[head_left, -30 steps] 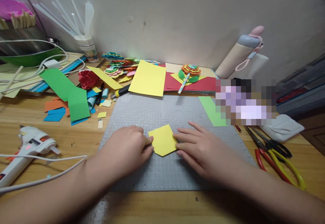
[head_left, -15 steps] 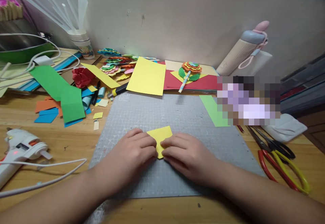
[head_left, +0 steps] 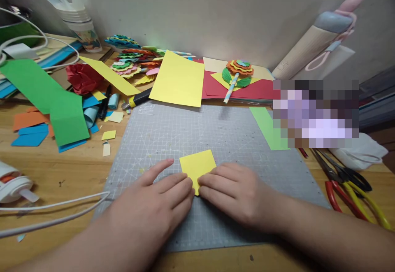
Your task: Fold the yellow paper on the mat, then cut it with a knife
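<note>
Both hands, left (head_left: 151, 206) and right (head_left: 234, 191), press flat, fingers unclosed, on the yellow paper (head_left: 197, 167): likely light, thin, easily creased, best pinched by its edges.

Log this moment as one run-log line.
left hand: fingers pressing yellow paper piece | right hand: fingers pressing same piece | surface: grey cutting mat | nearby: scissors

A small bright yellow paper piece (head_left: 197, 167) lies on a grey cutting mat (head_left: 216, 136) printed with a fine pale grid. Behind it are a larger yellow sheet (head_left: 178, 78), red card (head_left: 243, 91), and a green strip (head_left: 40, 91) (darker than the lime strip (head_left: 268, 127)). The scissors (head_left: 352, 191) have red and yellow handles. The desk (head_left: 61, 169) is light brown wood.
</note>
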`<state>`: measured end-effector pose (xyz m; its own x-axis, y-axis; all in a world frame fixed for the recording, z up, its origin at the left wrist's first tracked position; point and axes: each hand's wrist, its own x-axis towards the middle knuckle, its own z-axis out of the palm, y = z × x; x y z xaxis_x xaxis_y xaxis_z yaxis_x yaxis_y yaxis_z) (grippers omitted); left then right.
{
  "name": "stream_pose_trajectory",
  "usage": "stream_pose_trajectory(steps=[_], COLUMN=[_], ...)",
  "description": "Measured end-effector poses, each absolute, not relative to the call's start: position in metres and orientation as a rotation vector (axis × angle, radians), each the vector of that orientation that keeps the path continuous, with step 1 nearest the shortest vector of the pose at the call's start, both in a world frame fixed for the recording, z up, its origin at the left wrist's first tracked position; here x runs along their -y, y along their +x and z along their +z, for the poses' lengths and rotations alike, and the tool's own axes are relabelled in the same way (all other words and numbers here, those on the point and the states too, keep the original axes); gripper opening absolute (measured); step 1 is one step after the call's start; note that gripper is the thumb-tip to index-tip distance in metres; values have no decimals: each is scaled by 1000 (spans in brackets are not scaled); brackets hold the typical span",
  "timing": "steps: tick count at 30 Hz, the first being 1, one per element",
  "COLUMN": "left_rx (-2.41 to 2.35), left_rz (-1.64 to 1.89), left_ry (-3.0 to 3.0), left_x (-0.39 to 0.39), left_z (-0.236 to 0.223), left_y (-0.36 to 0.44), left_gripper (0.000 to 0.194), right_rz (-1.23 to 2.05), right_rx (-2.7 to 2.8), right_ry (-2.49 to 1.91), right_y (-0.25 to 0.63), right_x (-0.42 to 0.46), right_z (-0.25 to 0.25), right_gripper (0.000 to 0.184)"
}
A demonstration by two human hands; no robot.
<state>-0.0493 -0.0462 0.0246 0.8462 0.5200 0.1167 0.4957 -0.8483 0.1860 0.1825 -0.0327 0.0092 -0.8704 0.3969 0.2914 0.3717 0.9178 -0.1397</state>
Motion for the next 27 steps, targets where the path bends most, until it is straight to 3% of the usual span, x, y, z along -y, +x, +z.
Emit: stream_pose_trajectory(steps=[14,22,27], left_rx=[-762,-759,-755], left_rz=[218,234,222], left_ry=[2913,2882,2904], left_x=[52,56,55], left_z=[21,21,19], left_y=[-53,-53,-55], left_gripper=[42,37,41], right_rz=[280,736,836], right_rx=[2738,2454,2402], right_ry=[-544,-1087,-1159], right_y=[179,166,168], right_x=[29,33,34], right_z=[5,10,14], right_gripper=[23,8,9])
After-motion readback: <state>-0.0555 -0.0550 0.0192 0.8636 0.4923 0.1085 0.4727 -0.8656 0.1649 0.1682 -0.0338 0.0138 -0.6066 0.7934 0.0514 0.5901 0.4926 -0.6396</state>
